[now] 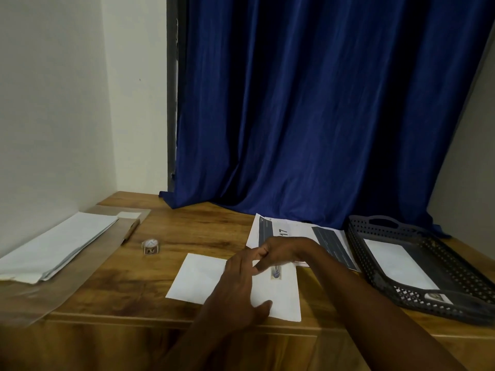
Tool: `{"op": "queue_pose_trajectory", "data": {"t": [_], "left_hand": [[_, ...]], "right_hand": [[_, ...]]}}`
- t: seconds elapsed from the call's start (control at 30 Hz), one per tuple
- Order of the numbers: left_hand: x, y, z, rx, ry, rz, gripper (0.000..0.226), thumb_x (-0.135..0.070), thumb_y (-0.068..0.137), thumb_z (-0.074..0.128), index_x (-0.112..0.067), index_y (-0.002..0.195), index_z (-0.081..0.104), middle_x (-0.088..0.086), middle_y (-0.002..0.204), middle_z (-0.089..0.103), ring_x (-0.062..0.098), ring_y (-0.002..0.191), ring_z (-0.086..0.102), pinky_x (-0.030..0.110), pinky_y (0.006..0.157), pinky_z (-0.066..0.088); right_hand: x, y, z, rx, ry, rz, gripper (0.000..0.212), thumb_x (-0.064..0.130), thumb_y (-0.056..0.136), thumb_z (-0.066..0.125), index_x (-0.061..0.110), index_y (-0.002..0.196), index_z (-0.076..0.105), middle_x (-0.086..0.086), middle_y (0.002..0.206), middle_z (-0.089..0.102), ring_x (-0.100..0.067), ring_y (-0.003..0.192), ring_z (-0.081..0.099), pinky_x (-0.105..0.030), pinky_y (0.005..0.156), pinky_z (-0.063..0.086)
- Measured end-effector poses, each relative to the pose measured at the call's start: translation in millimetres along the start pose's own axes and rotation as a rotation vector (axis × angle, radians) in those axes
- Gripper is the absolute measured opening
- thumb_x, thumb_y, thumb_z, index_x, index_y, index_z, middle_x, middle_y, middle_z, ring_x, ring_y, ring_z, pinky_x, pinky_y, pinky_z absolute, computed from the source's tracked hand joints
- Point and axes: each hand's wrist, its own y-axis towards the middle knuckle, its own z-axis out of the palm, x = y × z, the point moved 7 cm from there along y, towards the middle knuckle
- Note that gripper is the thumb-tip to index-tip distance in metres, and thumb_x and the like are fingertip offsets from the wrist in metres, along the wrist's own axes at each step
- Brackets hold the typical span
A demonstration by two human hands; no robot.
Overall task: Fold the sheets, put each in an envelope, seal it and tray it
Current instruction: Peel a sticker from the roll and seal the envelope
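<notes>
Envelope [203,279] flat, long axis left-right, left end angled slightly away. Left hand [238,287] presses it, fingers extended. Right hand [281,253] curled over sticker [276,273]; grip unclear. Tray [375,250] right of envelope.

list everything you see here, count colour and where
envelope: one, white, flat on the table near the front edge, under both hands
sticker: one, grey and tan, on the envelope's flap
sticker roll: one, white and brown, on the table left of the envelope
printed sheets: a few, white with dark blocks, behind the envelope
tray: one, dark grey, perforated, at right, holding one white stickered envelope
paper stack: one, white, far left on a clear sleeve
pen: one, brown, beside the stack
table: one, wood
curtain: one, blue, behind
left hand: flat on the envelope
right hand: fingers curled at the sticker
</notes>
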Motion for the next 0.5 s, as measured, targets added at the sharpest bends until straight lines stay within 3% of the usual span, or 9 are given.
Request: {"op": "queue_pose_trajectory", "data": {"t": [0.13, 0.27, 0.33, 0.43, 0.5], "left_hand": [[-1.8, -2.2, -7.6, -0.089, 0.137, -0.004, 0.108, -0.084, 0.077, 0.050, -0.035, 0.156, -0.007, -0.009, 0.168, -0.006, 0.019, 0.155, 0.002, 0.042, 0.127, 0.006], [-0.7, -3.4, -18.9, -0.277, 0.054, 0.003, 0.094, -0.088, 0.079, 0.036, -0.038, 0.151, 0.003, -0.006, 0.166, 0.013, 0.020, 0.152, 0.016, 0.052, 0.124, 0.016], [2.9, -5.5, -25.8, -0.377, -0.036, 0.000, 0.090, -0.082, 0.082, 0.043, -0.033, 0.152, 0.014, -0.002, 0.164, 0.020, 0.022, 0.148, 0.023, 0.053, 0.121, 0.025], [20.4, -6.6, -34.4, -0.484, -0.265, -0.088, 0.084, -0.058, 0.083, 0.065, -0.028, 0.151, 0.025, 0.002, 0.156, 0.028, 0.022, 0.142, 0.030, 0.043, 0.114, 0.033], [21.2, -3.2, -33.8, -0.485, -0.273, -0.039, 0.079, -0.056, 0.082, 0.061, -0.025, 0.148, 0.031, 0.008, 0.153, 0.033, 0.027, 0.140, 0.032, 0.040, 0.110, 0.029]], "right_hand": [[-6.5, -12.6, -5.7, 0.040, 0.004, 0.129, 0.042, 0.051, 0.081, 0.078, 0.020, 0.107, 0.072, 0.000, 0.117, 0.069, -0.022, 0.115, 0.061, -0.042, 0.108, 0.048], [-18.1, -38.7, -14.9, 0.019, 0.182, 0.118, 0.029, 0.035, 0.089, 0.075, 0.019, 0.114, 0.074, 0.005, 0.112, 0.075, -0.019, 0.108, 0.070, -0.035, 0.102, 0.053], [-26.4, -61.1, -23.0, -0.046, 0.276, 0.082, 0.025, 0.029, 0.091, 0.074, 0.019, 0.114, 0.075, 0.005, 0.108, 0.078, -0.018, 0.101, 0.074, -0.034, 0.094, 0.057], [-47.5, -101.8, -34.9, -0.215, 0.444, 0.065, 0.022, 0.024, 0.092, 0.074, 0.017, 0.112, 0.074, 0.002, 0.106, 0.079, -0.021, 0.097, 0.076, -0.035, 0.090, 0.059], [-66.1, -132.7, -39.7, -0.318, 0.606, 0.044, 0.021, 0.019, 0.094, 0.071, 0.010, 0.113, 0.072, -0.005, 0.107, 0.078, -0.023, 0.097, 0.076, -0.032, 0.083, 0.060]]}}
